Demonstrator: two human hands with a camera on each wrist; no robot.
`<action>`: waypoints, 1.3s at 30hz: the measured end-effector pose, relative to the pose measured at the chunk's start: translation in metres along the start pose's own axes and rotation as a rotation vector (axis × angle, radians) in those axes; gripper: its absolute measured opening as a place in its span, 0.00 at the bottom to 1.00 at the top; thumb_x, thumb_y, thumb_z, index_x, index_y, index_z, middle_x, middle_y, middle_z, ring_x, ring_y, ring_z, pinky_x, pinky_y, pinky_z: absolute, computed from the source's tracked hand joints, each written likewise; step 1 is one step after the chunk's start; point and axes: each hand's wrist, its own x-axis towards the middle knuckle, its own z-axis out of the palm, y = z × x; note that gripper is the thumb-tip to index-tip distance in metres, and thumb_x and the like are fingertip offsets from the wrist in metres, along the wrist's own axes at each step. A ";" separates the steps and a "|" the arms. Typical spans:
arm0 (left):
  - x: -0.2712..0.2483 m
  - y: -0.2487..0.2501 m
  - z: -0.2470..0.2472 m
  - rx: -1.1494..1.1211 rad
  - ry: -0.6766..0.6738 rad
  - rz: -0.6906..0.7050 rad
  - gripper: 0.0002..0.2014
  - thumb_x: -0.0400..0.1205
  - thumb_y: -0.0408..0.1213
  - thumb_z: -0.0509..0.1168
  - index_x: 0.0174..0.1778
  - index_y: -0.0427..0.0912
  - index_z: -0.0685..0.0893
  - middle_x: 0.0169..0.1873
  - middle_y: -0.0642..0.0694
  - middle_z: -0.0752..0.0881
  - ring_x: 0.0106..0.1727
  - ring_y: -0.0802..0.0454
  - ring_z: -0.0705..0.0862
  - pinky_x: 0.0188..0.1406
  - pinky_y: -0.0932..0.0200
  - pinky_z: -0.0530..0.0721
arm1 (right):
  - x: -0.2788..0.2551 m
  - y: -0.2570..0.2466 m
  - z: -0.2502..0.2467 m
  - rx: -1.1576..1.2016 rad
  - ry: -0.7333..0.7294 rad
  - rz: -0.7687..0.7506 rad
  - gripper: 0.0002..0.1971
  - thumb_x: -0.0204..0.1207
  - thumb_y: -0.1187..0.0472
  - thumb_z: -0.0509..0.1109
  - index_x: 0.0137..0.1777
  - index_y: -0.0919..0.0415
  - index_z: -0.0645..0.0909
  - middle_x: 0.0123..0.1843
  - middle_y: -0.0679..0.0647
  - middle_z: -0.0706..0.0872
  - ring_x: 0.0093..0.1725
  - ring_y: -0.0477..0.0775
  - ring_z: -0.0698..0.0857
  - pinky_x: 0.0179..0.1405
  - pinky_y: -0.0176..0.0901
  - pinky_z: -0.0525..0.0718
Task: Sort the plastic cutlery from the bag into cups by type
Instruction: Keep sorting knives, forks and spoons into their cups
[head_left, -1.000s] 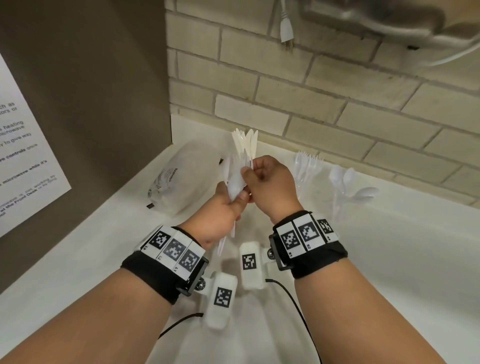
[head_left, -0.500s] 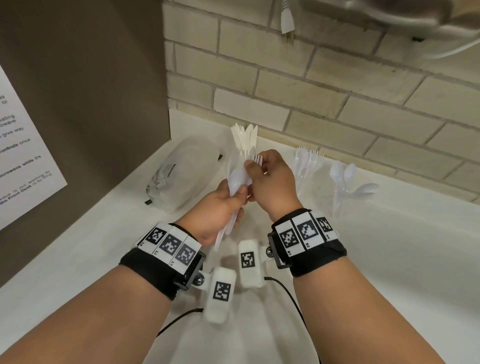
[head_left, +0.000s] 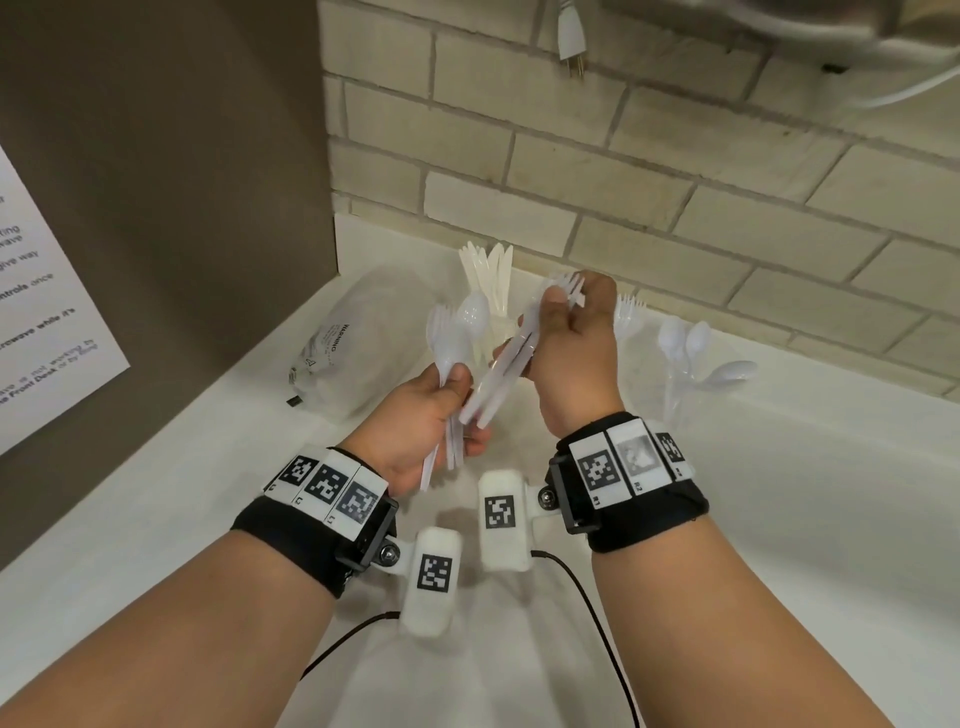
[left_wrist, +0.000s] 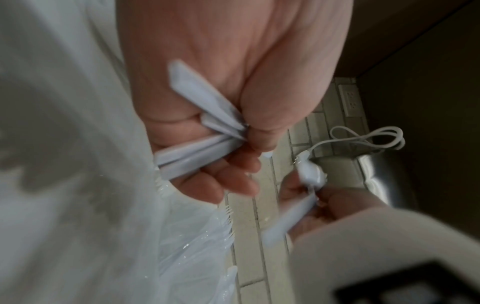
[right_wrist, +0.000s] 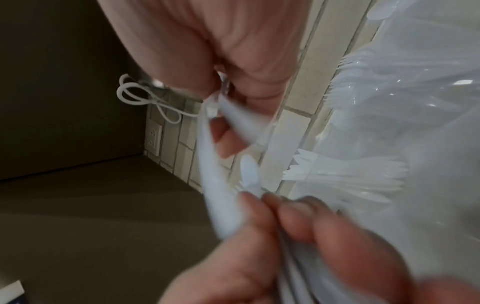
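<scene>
Plastic forks (head_left: 524, 353) now pulled away in right hand (head_left: 574, 358) grip; left hand (head_left: 421, 415) clamps spoons (head_left: 457, 338).

The head view looks forward and down from above at the pale brick wall (head_left: 649, 171). Each wrist view looks up along its palm, very near, toward that brick wall; both share the looped white cord (left_wrist: 369, 137) (right_wrist: 145, 98).

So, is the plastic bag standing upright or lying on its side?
Lying on its side. In the head view the plastic bag rests flat on the counter, its printed warning label turned sideways.
</scene>
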 end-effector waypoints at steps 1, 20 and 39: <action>0.000 -0.001 0.000 0.050 0.009 0.010 0.10 0.88 0.43 0.55 0.44 0.43 0.75 0.29 0.47 0.78 0.26 0.50 0.78 0.32 0.54 0.81 | 0.001 -0.004 -0.002 0.014 -0.040 0.006 0.03 0.85 0.56 0.54 0.55 0.51 0.67 0.36 0.54 0.78 0.28 0.60 0.82 0.27 0.48 0.85; -0.004 -0.006 -0.001 0.684 0.035 0.158 0.08 0.87 0.45 0.53 0.49 0.50 0.77 0.33 0.48 0.75 0.35 0.52 0.75 0.45 0.40 0.83 | 0.008 -0.001 -0.014 -0.380 -0.249 -0.033 0.05 0.75 0.62 0.71 0.44 0.51 0.87 0.39 0.44 0.88 0.34 0.38 0.83 0.32 0.31 0.77; 0.005 -0.014 -0.001 0.808 0.021 0.129 0.16 0.87 0.49 0.54 0.60 0.40 0.76 0.32 0.51 0.76 0.31 0.54 0.73 0.39 0.56 0.73 | 0.012 -0.008 -0.023 -0.725 -0.259 -0.071 0.10 0.78 0.60 0.65 0.35 0.60 0.76 0.31 0.49 0.76 0.30 0.47 0.75 0.26 0.38 0.68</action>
